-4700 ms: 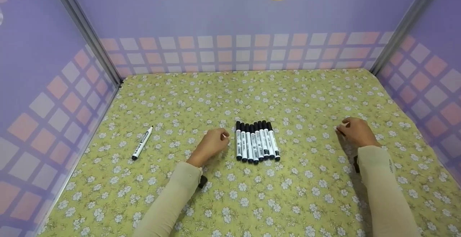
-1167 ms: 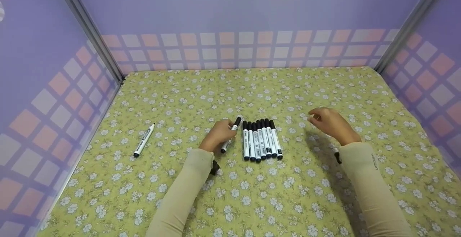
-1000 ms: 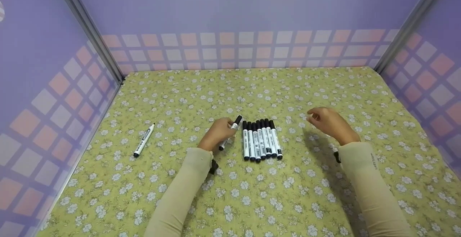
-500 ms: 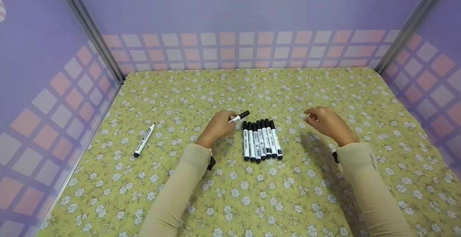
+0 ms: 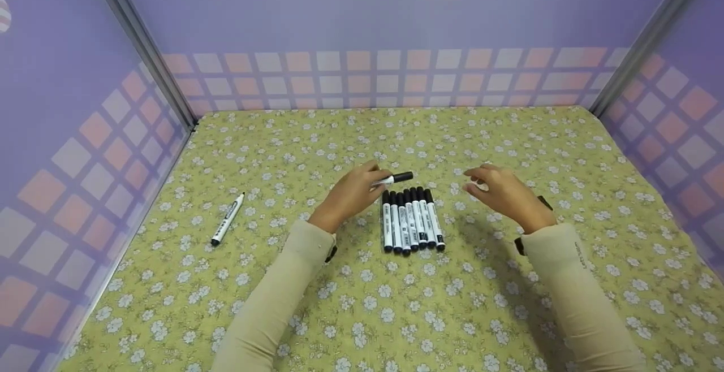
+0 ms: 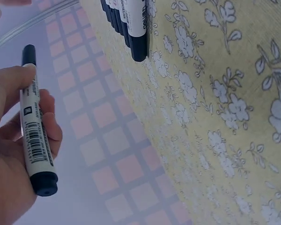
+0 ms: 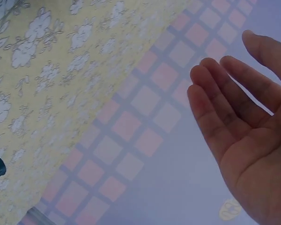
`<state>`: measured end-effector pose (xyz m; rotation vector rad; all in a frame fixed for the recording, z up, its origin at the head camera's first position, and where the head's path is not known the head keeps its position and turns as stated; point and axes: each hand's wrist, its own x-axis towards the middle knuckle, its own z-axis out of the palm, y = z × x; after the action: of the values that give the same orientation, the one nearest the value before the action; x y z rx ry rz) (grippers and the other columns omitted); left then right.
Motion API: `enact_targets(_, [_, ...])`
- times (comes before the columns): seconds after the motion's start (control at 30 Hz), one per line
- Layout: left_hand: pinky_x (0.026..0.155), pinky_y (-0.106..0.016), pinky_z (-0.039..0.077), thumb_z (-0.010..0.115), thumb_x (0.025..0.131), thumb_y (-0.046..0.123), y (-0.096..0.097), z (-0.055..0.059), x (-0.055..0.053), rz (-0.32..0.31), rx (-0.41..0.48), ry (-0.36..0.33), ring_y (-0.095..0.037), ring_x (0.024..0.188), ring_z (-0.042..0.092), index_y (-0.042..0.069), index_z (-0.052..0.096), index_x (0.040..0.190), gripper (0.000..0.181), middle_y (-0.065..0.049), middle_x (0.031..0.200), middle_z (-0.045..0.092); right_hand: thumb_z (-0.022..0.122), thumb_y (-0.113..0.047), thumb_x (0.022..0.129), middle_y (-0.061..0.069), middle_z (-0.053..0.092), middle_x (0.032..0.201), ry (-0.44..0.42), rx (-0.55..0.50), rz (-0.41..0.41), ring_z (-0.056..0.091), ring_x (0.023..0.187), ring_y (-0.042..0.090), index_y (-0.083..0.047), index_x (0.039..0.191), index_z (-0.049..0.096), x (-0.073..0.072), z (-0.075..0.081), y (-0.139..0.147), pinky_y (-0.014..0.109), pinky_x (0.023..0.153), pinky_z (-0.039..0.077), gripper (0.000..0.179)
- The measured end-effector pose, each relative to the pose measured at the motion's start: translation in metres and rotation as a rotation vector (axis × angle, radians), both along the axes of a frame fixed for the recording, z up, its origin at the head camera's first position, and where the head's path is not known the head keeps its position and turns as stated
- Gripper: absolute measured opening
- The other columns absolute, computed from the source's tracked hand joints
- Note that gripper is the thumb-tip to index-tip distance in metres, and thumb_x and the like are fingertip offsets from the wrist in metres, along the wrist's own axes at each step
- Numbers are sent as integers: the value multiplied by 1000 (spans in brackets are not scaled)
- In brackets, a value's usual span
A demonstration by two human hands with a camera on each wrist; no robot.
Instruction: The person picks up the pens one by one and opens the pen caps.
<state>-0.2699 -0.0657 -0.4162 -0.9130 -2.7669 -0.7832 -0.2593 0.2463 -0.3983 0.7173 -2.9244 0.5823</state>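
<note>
My left hand grips a capped whiteboard marker with a white barrel and black ends. In the head view its black cap points right, above the far end of a row of markers. That row holds several white markers side by side, black caps away from me. My right hand is raised to the right of the row, thumb apart from relaxed fingers, holding nothing. Only part of the held marker's barrel shows in the head view; the left wrist view shows thumb and fingers round it.
A lone marker lies slanted on the left, a thin dark tip at its far end. A yellow flowered cloth covers the table. Purple panels with a checked band stand at the back and sides.
My left hand has taken the leftmost marker from the row, lifted it and turned its cap to the right. The right hand has moved left toward the row, its fingers spreading from the thumb.
</note>
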Motion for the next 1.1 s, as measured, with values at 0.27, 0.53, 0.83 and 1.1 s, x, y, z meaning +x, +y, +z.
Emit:
enact_targets(0.27, [67, -26, 52, 63, 94, 17, 10, 5, 7, -81, -62, 288, -16, 82, 62, 12, 69, 118, 25, -6, 99, 64, 65, -14, 92, 19, 65, 110, 167, -25, 147, 66, 97, 32, 4, 121, 62, 8, 7, -17, 42, 79, 56, 34])
enact_targets(0.53, [76, -24, 54, 61, 95, 24, 20, 14, 14, -113, -126, 399, -14, 89, 64, 13, 71, 115, 24, -3, 102, 68, 67, -17, 91, 15, 66, 112, 283, -1, 249, 65, 101, 28, -1, 123, 63, 16, 12, -34, 38, 84, 55, 37])
enact_targets(0.83, [77, -24, 54, 60, 96, 26, 28, 17, 20, -155, -124, 456, -14, 91, 64, 12, 70, 116, 26, -2, 106, 69, 65, -17, 92, 12, 65, 111, 308, 2, 333, 66, 97, 22, -2, 124, 62, 21, 12, -50, 31, 80, 56, 36])
enact_targets(1.1, [76, -26, 53, 58, 97, 27, 31, 18, 25, -159, -163, 481, -14, 89, 63, 12, 68, 120, 29, -2, 105, 67, 65, -14, 92, 9, 66, 103, 293, 14, 363, 66, 88, 17, -3, 121, 64, 23, 12, -59, 27, 75, 56, 31])
